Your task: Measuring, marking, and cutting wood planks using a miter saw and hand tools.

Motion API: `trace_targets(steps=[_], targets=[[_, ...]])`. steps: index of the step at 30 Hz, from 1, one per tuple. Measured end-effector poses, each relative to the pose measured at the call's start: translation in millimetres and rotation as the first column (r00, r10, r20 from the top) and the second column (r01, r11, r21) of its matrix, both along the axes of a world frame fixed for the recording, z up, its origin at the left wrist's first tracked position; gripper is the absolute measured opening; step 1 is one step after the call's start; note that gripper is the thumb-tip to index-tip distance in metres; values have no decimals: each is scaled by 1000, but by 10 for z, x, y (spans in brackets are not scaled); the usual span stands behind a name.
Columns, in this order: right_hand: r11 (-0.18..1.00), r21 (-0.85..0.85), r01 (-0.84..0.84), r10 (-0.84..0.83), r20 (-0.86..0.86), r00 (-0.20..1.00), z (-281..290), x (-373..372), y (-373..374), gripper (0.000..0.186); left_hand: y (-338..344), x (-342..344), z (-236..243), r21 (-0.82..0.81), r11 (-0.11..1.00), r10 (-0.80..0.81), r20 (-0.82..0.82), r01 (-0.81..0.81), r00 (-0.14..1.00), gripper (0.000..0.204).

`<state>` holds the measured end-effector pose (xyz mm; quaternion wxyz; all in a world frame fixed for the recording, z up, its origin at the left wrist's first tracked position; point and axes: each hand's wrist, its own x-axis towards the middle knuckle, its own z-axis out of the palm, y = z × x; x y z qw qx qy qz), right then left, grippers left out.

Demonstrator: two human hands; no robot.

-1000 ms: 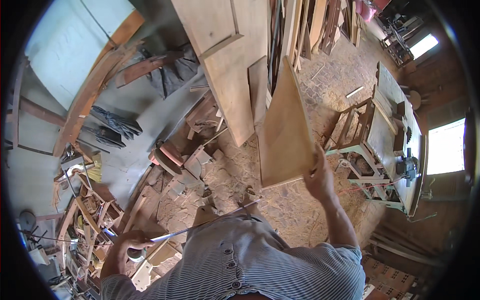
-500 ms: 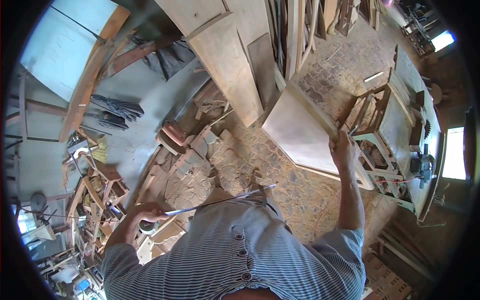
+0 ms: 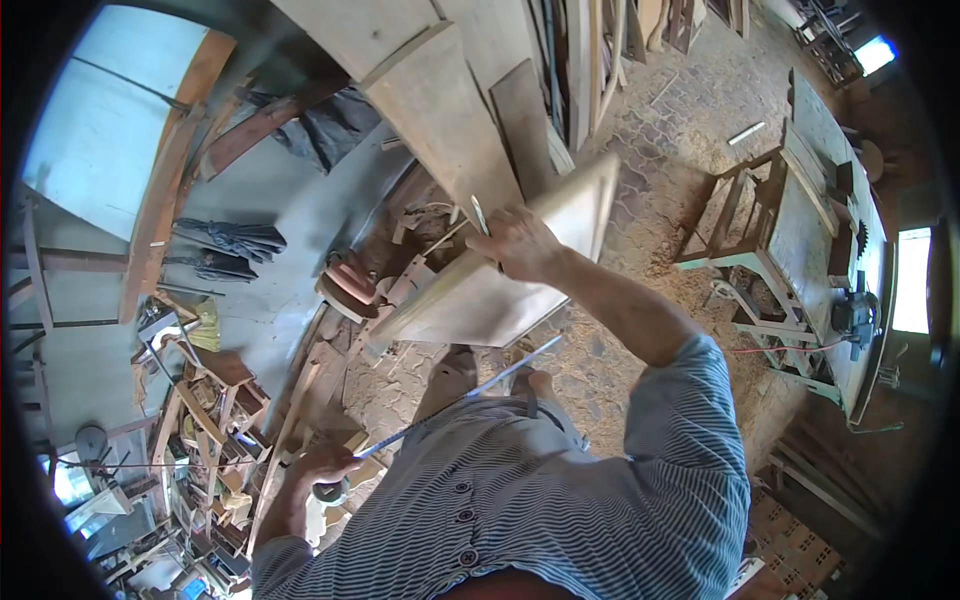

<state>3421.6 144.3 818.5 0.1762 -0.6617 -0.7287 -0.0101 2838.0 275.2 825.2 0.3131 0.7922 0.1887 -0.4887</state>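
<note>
My left hand (image 3: 328, 462) is closed around one end of a long, thin bluish strip (image 3: 462, 398), which looks like a measuring tape blade. The strip runs up and right across the front of my shirt. Just below that hand is a small round dark-green and pale thing (image 3: 330, 490), partly hidden by it. My right hand (image 3: 518, 243) is closed over the top edge of a pale wooden panel (image 3: 470, 312), which stands tilted in front of my feet. A short, thin light stick (image 3: 480, 215) pokes out from its fingers; its kind is unclear.
Wide planks (image 3: 450, 110) lean at the top middle. A saw table (image 3: 815, 220) with a toothed round blade stands at the right. Wood scraps (image 3: 210, 400) are piled at left beside a reddish-brown machine part (image 3: 348, 285). Sawdust covers the paved floor (image 3: 640, 330).
My right hand has swung the panel from the right over to the middle, turning it. My left hand and the strip have shifted slightly right and down.
</note>
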Motion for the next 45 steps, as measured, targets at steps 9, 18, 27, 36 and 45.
trace_targets(steps=[9, 18, 27, 36, 45], targets=[[972, 222, 73, -52, -101, 994, -692, 225, 1623, 33, 544, -325, -53, 39, 968, 238, 197, -250, 951, 43], [901, 57, 430, -418, -154, 895, -1184, 376, 2016, 52, 1059, 686, 193, 196, 972, 150, -80, -132, 985, 42], [627, -205, 751, -546, -804, 235, -1475, -723, 125, 31, 1630, 2283, -662, 210, 929, -319, 34, 305, 947, 38], [205, -822, 531, -784, -463, -413, -2939, -1843, -2606, 31, 923, 5485, -2275, 195, 375, -920, -41, 906, 389, 34], [82, -827, 556, -619, -480, -622, -3218, -2151, -2885, 34, 379, 6567, -3488, 289, 558, -714, -311, 778, 628, 51]])
